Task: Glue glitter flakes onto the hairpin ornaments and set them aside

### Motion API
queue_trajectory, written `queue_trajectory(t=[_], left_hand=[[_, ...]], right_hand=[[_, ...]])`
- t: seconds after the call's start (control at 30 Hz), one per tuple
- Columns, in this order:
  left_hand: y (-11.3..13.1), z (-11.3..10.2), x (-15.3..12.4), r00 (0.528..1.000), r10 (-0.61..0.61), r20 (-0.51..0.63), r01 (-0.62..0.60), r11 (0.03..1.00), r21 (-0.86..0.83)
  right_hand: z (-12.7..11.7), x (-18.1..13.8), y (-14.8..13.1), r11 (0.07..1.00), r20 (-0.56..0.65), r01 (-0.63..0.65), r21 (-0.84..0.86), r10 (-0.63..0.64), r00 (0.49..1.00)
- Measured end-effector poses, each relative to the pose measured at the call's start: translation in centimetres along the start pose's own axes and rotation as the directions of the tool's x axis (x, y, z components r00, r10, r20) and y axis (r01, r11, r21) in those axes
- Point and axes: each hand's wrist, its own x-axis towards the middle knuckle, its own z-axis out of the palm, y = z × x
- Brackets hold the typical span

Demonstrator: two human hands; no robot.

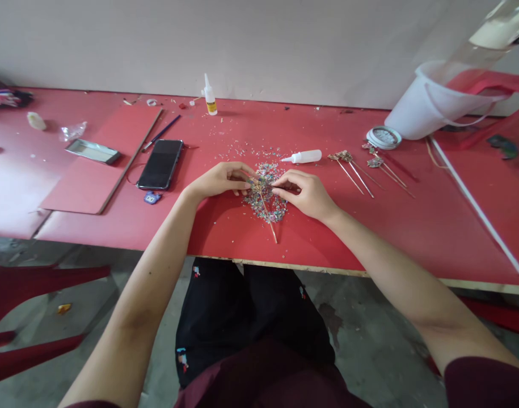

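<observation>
My left hand (226, 180) pinches the ornate head of a gold hairpin (265, 209), whose long stem slants down toward the table's front edge. At the other side of that head, my right hand (302, 191) has thumb and finger closed; whatever sits between its fingertips is too small to make out. Beneath both hands spreads a pile of small glittering chips (276, 214) in mixed colours. Just beyond the right hand a white glue bottle (306, 157) lies on its side, nozzle toward the pile. Several other hairpins (353, 167) with decorated heads rest to the right.
On the red table (225, 241), a black phone (160, 164), a pen (161, 134) and a small tray (93, 152) are at left. An upright bottle with a yellow label (210, 97) stands at the back. A white bucket (429, 105) and a round tin (383, 137) are at right.
</observation>
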Motion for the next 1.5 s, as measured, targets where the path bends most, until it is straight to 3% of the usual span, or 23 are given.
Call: queue_trajectory(t=[1.5], left_hand=[[-0.08,-0.03,0.08,1.000,-0.008,0.004,0.008,1.000,0.027]], right_hand=[[-0.03,0.01,-0.12,0.999,0.013,-0.034,-0.032,0.035,0.999]])
